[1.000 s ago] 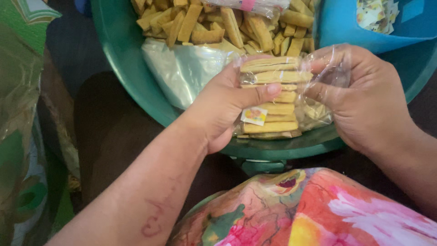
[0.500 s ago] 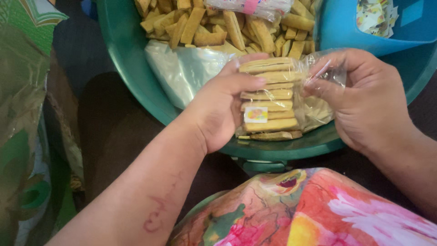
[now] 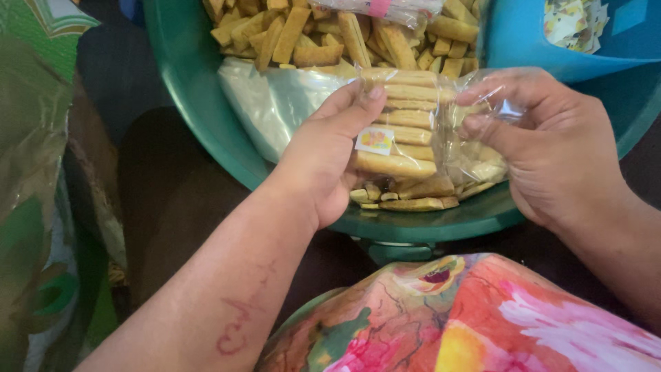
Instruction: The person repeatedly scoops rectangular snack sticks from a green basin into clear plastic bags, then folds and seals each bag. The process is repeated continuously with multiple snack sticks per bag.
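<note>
— Two hands, one packet: we have the clear plastic bag of stacked golden biscuit sticks (image 3: 406, 138) between us, over the near rim of the round green plastic basin (image 3: 186, 103).

— What has changed in the last second?

— Our left hand (image 3: 323, 158) has slid along the packet's left side; its fingertips now press the top left corner, where a moment ago they lay flatter across the front. The small white and yellow paper label (image 3: 374, 140) inside shows more fully now.

— And the right?

— Our right hand (image 3: 558, 151) has its grip closed on the bag's loose open end, thumb and fingers pinching the crinkled film a little higher than before. So the sticks look squared up and the slack is gathered to the right.

— What lies around it?

— Loose biscuit sticks (image 3: 330, 34) heaped at the basin's far side, a pale plastic liner (image 3: 268, 103) under them, and a blue plastic tub (image 3: 551, 41) at the far right edge.
</note>
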